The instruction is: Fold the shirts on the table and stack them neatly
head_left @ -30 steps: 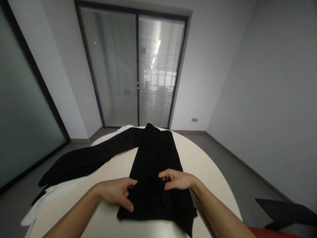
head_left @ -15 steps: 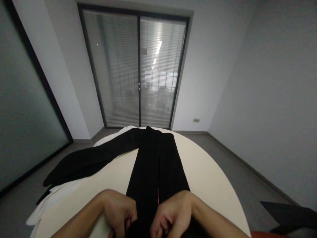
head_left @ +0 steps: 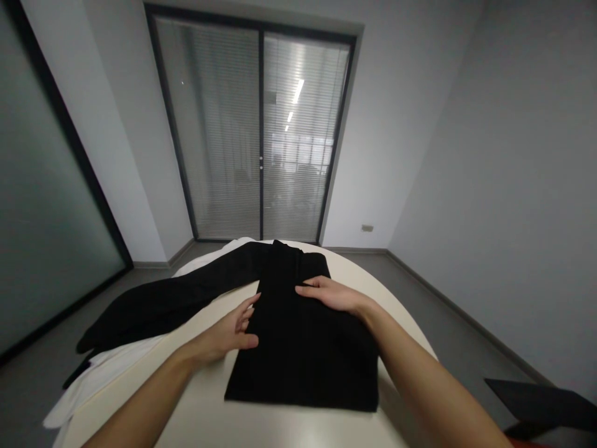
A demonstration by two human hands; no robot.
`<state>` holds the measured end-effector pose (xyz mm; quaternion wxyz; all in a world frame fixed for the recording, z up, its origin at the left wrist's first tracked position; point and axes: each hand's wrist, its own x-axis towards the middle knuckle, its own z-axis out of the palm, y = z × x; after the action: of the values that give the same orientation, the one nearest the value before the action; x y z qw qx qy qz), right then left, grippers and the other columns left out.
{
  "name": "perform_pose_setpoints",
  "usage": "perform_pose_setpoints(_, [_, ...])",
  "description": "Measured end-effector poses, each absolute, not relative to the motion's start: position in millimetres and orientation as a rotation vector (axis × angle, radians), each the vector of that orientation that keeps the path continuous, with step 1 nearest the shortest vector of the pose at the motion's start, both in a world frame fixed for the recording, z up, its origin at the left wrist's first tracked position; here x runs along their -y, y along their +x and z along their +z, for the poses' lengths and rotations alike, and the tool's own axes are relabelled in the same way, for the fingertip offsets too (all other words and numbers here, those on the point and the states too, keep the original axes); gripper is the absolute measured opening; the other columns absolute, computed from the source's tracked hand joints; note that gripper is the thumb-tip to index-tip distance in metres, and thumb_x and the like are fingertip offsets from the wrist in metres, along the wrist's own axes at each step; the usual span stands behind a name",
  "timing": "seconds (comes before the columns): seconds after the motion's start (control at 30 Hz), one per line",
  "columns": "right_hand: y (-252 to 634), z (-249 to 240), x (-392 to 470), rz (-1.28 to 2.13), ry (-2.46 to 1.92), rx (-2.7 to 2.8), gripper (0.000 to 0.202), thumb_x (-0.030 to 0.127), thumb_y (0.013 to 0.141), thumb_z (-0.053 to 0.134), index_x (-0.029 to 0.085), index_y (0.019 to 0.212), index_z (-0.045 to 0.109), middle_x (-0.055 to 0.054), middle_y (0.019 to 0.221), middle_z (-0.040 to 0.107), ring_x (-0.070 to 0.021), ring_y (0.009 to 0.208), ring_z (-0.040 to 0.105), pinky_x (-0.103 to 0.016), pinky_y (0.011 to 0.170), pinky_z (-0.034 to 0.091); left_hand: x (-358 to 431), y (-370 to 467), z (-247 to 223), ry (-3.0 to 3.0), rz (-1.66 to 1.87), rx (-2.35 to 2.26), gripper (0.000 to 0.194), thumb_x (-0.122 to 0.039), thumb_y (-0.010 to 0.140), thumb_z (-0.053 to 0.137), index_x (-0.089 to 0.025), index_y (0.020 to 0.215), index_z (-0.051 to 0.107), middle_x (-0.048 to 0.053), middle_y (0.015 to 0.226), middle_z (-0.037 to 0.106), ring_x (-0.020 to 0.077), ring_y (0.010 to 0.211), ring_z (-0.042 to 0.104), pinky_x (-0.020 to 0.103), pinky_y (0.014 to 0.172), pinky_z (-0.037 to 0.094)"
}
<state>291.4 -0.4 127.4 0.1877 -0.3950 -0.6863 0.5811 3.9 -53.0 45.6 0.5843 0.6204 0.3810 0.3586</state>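
Nearest the camera, two bare forearms reach out over a pale round table. Between them lies a folded black garment, its near edge straight and square to the viewer, flat on the tabletop close to the near rim. The left hand rests at the garment's left edge, fingers loosely spread and slightly curled, thumb touching the fabric; it grips nothing. The right hand lies palm down on the far part of the folded cloth, fingers stretched out flat toward the left, pressing on the fabric rather than holding it. Beyond the hands the black cloth narrows and runs on to the far rim of the table. A second long black piece stretches from there out to the left, over the table's edge, lying on a white cloth that hangs off the left side. Farther back stands a glass sliding door with slatted blinds, and grey walls on both sides.
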Motion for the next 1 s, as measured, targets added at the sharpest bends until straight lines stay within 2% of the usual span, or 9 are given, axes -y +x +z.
perform_pose_setpoints(0.07, [291.4,130.4,-20.0,1.469,-1.063,2.097,0.053,0.065,0.083,0.063,0.015,0.095,0.074,-0.005,0.088,0.073,-0.0183,0.078,0.065,-0.03,0.075,0.05,48.9,14.9,38.6,1.425,1.0,-0.883,0.108,-0.045,0.061,0.09,-0.026,0.151,0.034,0.016,0.147,0.049,0.0313,0.135,0.048,0.045,0.112,0.038])
perform_pose_setpoints(0.17, [295.5,123.3,-44.6,1.069,-1.098,2.297,0.051,0.063,0.085,0.061,0.017,0.103,0.074,-0.006,0.096,0.073,-0.0211,0.088,0.065,-0.032,0.082,0.048,40.1,24.6,23.0,1.308,1.166,-0.969,0.102,-0.043,0.069,0.083,-0.022,0.153,0.028,0.017,0.145,0.05,0.0302,0.131,0.053,0.046,0.113,0.037])
perform_pose_setpoints(0.27, [309.8,108.4,-52.8,0.716,-1.426,2.323,0.053,0.057,0.086,0.064,0.018,0.122,0.068,-0.01,0.102,0.073,-0.0236,0.091,0.066,-0.033,0.081,0.047,30.6,23.7,5.1,1.269,1.137,-1.141,0.103,-0.045,0.068,0.083,-0.018,0.152,0.03,0.021,0.14,0.053,0.0328,0.126,0.057,0.049,0.111,0.037])
perform_pose_setpoints(0.37, [331.7,95.1,-43.9,0.494,-1.794,2.319,0.053,0.06,0.086,0.06,0.017,0.115,0.07,-0.015,0.101,0.072,-0.028,0.089,0.066,-0.036,0.076,0.045,25.2,20.0,-6.1,1.326,1.12,-1.21,0.1,-0.043,0.069,0.082,-0.015,0.151,0.034,0.023,0.139,0.053,0.0325,0.131,0.053,0.047,0.114,0.033])
perform_pose_setpoints(0.47, [350.8,81.3,-30.2,0.506,-1.873,2.317,0.056,0.067,0.085,0.056,0.017,0.104,0.073,-0.016,0.1,0.072,-0.0297,0.089,0.066,-0.037,0.075,0.045,24.0,20.8,-9.3,1.386,1.13,-1.217,0.095,-0.041,0.071,0.08,-0.016,0.151,0.034,0.021,0.141,0.052,0.0304,0.132,0.052,0.046,0.113,0.034])
perform_pose_setpoints(0.6, [362.6,55.3,-23.7,0.566,-1.67,2.286,0.058,0.059,0.076,0.07,0.017,0.115,0.068,-0.014,0.108,0.07,-0.0272,0.095,0.065,-0.034,0.08,0.046,24.9,24.6,-6.8,1.495,1.119,-1.274,0.084,-0.036,0.072,0.077,-0.019,0.146,0.042,0.015,0.131,0.059,0.0262,0.121,0.059,0.042,0.107,0.04])
perform_pose_setpoints(0.7, [366.2,39.1,-26.6,0.571,-1.604,2.299,0.056,0.053,0.072,0.076,0.017,0.114,0.067,-0.012,0.105,0.069,-0.0252,0.092,0.064,-0.032,0.079,0.045,27.5,22.4,-1.6,1.551,1.057,-1.32,0.08,-0.037,0.074,0.073,-0.02,0.145,0.042,0.012,0.127,0.061,0.0203,0.094,0.067,0.035,0.088,0.05])
perform_pose_setpoints(0.83, [371.9,28.3,-29.1,0.632,-1.507,2.255,0.046,0.052,0.076,0.073,0.019,0.108,0.069,-0.008,0.103,0.07,-0.0242,0.093,0.063,-0.033,0.081,0.045,35.4,13.1,7.8,1.718,0.936,-1.615,0.068,-0.039,0.081,0.065,-0.021,0.142,0.043,0.008,0.115,0.064,0.0139,0.064,0.06,0.029,0.067,0.046])
perform_pose_setpoints(1.0, [376.1,24.5,-28.3,0.713,-1.424,2.215,0.041,0.052,0.081,0.067,0.019,0.104,0.071,-0.005,0.094,0.07,-0.0212,0.085,0.06,-0.032,0.078,0.043,43.1,9.4,17.3,1.917,0.71,-1.734,0.055,-0.031,0.082,0.061,-0.019,0.134,0.047,0.003,0.094,0.066,0.0185,0.072,0.063,0.029,0.07,0.042])
